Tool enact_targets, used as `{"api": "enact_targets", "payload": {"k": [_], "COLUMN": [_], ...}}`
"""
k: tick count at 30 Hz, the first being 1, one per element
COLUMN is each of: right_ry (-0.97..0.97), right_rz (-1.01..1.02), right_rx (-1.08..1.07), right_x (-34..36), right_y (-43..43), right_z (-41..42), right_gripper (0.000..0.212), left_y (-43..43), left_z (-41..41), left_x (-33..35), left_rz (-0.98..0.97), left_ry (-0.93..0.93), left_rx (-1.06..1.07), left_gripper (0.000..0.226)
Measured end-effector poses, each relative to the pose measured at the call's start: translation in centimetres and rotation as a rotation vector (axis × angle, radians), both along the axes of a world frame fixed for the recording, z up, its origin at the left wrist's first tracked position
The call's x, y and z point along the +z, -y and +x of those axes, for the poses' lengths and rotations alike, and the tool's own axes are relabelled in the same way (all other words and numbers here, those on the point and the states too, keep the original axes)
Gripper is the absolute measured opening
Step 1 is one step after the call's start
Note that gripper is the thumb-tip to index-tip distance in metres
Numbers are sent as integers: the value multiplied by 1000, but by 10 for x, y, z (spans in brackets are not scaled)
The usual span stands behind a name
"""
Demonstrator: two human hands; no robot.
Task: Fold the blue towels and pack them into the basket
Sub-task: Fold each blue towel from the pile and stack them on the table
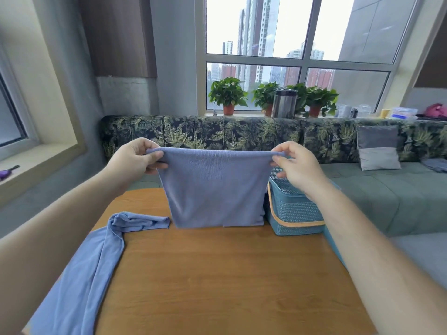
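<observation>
A blue towel (215, 189) hangs in the air above the wooden table (229, 274), doubled over, its lower edge near the tabletop. My left hand (135, 158) pinches its upper left corner. My right hand (297, 163) pinches its upper right corner. A second blue towel (92, 257) lies crumpled along the table's left side and droops over the near left edge. The teal woven basket (292, 213) with an orange handle stands at the table's far right, just behind my right wrist; the hanging towel hides its left side.
A leaf-patterned sofa (217, 131) with a green seat runs behind the table, with a grey cushion (377, 147) on it. Potted plants (228, 95) and a steel canister (284, 102) stand on the windowsill. A purple object (6, 172) lies on the left sill.
</observation>
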State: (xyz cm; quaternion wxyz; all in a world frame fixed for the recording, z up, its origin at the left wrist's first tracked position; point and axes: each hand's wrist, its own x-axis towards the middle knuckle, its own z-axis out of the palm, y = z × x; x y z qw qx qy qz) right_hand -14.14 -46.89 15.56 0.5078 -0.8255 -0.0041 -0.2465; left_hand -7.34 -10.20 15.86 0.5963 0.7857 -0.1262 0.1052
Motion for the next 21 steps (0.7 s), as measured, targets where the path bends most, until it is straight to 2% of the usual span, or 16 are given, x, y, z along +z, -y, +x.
{"api": "enact_targets", "payload": {"k": [3,6,11,14,17,21], "right_ry": [-46,-130,-315,-410,-389,-246], "right_rz": [3,-20,-45,-119,-128,-226], "right_rx": [52,75,98,100,92,161], "right_x": [-21,-63,-182,-247,-272,-279], "right_y": [8,16,17,12,7,7], "right_z": [-13,-34,-78,-106,-127,-136], "right_gripper": [11,8,21,23,23,16], "left_y": [-7,-17,-24,-20,-15,-16], "left_z": [-15,-36,-80,-104,-119,-131], "left_x": [-20,-64,-190,-253,-281,-288], "left_rz": [-11,61,182,247,268,306], "left_ry": [4,-36,-207,-273,-238,-248], "left_rx": [-73,-140,-84,-45,3,8], "left_gripper": [11,9,23,11,19,5]}}
